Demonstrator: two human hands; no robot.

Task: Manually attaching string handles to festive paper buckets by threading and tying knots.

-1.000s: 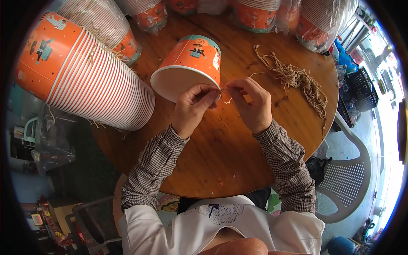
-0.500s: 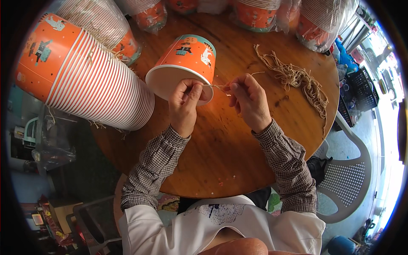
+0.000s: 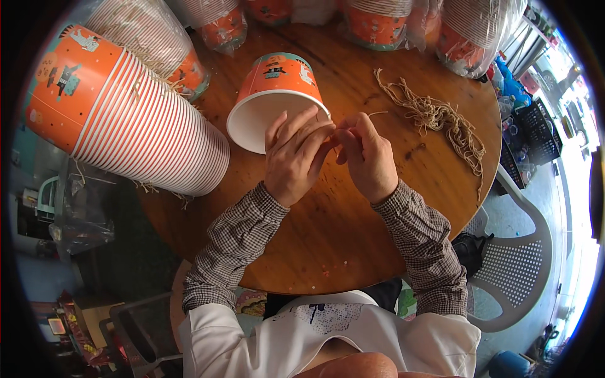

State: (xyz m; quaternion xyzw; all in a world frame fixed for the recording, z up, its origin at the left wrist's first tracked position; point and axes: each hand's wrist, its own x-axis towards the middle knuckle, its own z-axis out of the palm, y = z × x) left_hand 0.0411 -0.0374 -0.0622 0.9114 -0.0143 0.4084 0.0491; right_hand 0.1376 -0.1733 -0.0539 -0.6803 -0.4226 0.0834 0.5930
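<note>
An orange paper bucket with a white rim lies tipped on the table, its mouth facing me. Just in front of that mouth my two hands meet at the fingertips. My left hand pinches a thin string with thumb and forefinger, its other fingers loosely raised by the bucket's rim. My right hand is closed on the same string, and a short tail of string sticks out beyond it. Most of the string between the fingers is hidden. A tangled bundle of beige strings lies to the right.
A long stack of nested orange buckets leans across the left side of the table. More bagged bucket stacks line the far edge. On the right, beyond the round wooden table, are a grey chair and a black basket.
My left hand has moved right to meet my right hand, turning its back up and raising its fingers. The bucket has shifted slightly right and turned.
</note>
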